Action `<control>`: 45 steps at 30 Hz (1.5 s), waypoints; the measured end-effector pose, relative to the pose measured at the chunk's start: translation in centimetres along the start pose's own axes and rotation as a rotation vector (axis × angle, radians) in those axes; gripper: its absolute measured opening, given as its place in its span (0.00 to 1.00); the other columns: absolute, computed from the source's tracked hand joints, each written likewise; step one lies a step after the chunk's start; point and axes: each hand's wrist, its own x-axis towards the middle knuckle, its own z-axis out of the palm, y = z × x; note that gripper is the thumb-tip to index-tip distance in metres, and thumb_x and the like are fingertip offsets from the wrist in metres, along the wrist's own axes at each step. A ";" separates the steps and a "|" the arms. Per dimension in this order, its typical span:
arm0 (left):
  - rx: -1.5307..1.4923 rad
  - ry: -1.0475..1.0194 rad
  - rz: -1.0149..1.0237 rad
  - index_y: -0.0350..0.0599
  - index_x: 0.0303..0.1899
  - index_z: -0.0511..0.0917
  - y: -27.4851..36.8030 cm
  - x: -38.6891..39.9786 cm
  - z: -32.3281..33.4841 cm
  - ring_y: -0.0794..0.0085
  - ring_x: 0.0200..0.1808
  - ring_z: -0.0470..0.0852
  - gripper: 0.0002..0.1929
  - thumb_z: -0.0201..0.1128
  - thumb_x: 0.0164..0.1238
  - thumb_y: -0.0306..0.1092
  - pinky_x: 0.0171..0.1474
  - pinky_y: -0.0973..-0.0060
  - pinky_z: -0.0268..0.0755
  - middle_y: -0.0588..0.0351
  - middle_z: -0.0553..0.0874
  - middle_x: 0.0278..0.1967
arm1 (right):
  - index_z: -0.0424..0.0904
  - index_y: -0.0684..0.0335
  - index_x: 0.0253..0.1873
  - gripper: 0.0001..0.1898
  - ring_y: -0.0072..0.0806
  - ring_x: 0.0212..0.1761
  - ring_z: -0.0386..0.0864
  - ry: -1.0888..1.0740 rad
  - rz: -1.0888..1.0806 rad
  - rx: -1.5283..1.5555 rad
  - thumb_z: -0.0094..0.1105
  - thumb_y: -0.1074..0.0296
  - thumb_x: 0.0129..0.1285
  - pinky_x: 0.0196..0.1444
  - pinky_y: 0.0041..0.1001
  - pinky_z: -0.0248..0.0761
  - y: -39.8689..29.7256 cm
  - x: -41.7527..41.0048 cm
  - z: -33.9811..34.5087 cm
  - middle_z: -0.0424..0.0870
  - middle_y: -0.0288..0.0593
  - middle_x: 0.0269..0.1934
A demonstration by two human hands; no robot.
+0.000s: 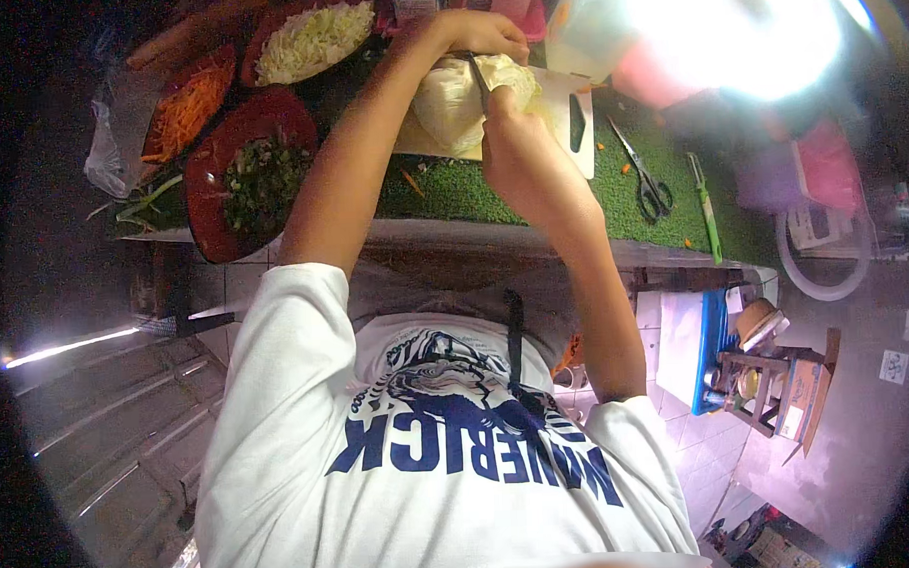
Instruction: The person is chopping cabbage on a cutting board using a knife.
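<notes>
A pale, cut cabbage (448,108) lies on a white cutting board (587,163) with a slot handle at its right end. My right hand (529,150) grips a knife, and its dark blade (480,80) lies against the cabbage, pointing away from me. On the far side, my left hand (487,36) curls over the cabbage close to the blade tip. The left fingertips are partly hidden. Left of the board stands a red bowl (203,180) of chopped greens, with shredded carrot (193,105) and chopped cabbage (315,42) in dishes behind it.
Green artificial turf (451,198) covers the table. Scissors (650,187) and a green-handled peeler (707,207) lie to the right, among carrot scraps. A pink container (829,166) stands farther right. Glare (761,33) washes out the back right. A clear plastic bag (108,157) sits far left.
</notes>
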 end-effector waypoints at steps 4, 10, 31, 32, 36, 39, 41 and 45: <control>-0.070 0.027 0.087 0.40 0.46 0.83 -0.6 0.1 0.3 0.79 0.42 0.81 0.17 0.58 0.77 0.45 0.49 0.78 0.74 0.62 0.87 0.41 | 0.65 0.71 0.45 0.07 0.54 0.31 0.83 0.027 -0.041 -0.056 0.51 0.75 0.66 0.32 0.49 0.72 -0.6 -0.5 -0.3 0.79 0.61 0.26; -0.196 -0.040 0.057 0.40 0.48 0.83 -1.4 0.7 0.5 0.79 0.45 0.82 0.17 0.59 0.77 0.46 0.51 0.77 0.74 0.61 0.87 0.42 | 0.66 0.79 0.49 0.13 0.57 0.33 0.86 -0.101 -0.182 -0.203 0.49 0.77 0.63 0.34 0.52 0.79 0.8 0.7 -0.1 0.82 0.69 0.28; 0.050 -0.021 0.096 0.40 0.51 0.83 -1.8 3.0 1.0 0.75 0.46 0.82 0.19 0.60 0.76 0.47 0.53 0.74 0.74 0.59 0.87 0.44 | 0.70 0.77 0.42 0.08 0.61 0.37 0.86 0.153 0.106 0.066 0.54 0.80 0.58 0.37 0.52 0.78 -0.1 -1.8 2.5 0.83 0.70 0.31; -0.022 0.000 0.112 0.39 0.50 0.84 -2.1 3.0 1.3 0.71 0.44 0.84 0.18 0.59 0.75 0.46 0.51 0.69 0.75 0.54 0.88 0.43 | 0.69 0.77 0.43 0.07 0.58 0.38 0.87 0.171 0.077 0.094 0.51 0.80 0.61 0.36 0.52 0.77 -0.1 -2.1 2.8 0.83 0.70 0.31; -0.154 0.001 0.031 0.36 0.49 0.82 -9.2 1.6 -1.3 0.48 0.45 0.87 0.16 0.51 0.78 0.38 0.48 0.57 0.78 0.37 0.86 0.48 | 0.73 0.72 0.50 0.09 0.40 0.24 0.83 -0.331 0.194 0.040 0.48 0.73 0.71 0.20 0.41 0.76 -3.2 1.9 -1.5 0.83 0.56 0.29; -0.165 -0.098 -0.010 0.37 0.49 0.82 -8.2 0.3 5.0 0.49 0.45 0.86 0.16 0.51 0.78 0.38 0.48 0.57 0.78 0.38 0.86 0.48 | 0.78 0.71 0.45 0.09 0.31 0.19 0.78 -0.688 -0.360 -0.968 0.49 0.72 0.71 0.13 0.33 0.69 -1.3 3.8 -1.2 0.84 0.46 0.28; -0.152 -0.141 -0.002 0.37 0.49 0.82 -6.3 0.1 8.5 0.50 0.45 0.86 0.16 0.52 0.77 0.39 0.48 0.58 0.77 0.38 0.86 0.48 | 0.75 0.71 0.41 0.05 0.46 0.31 0.86 0.399 -0.171 -0.241 0.53 0.76 0.64 0.39 0.40 0.82 4.0 -0.8 6.0 0.84 0.63 0.28; -0.087 -0.161 -0.061 0.37 0.49 0.82 -6.1 -3.1 11.3 0.52 0.45 0.86 0.16 0.52 0.77 0.39 0.48 0.58 0.77 0.40 0.86 0.47 | 0.76 0.69 0.45 0.08 0.44 0.32 0.85 0.264 0.001 -0.421 0.51 0.73 0.66 0.33 0.43 0.81 -0.4 -1.5 4.7 0.84 0.59 0.31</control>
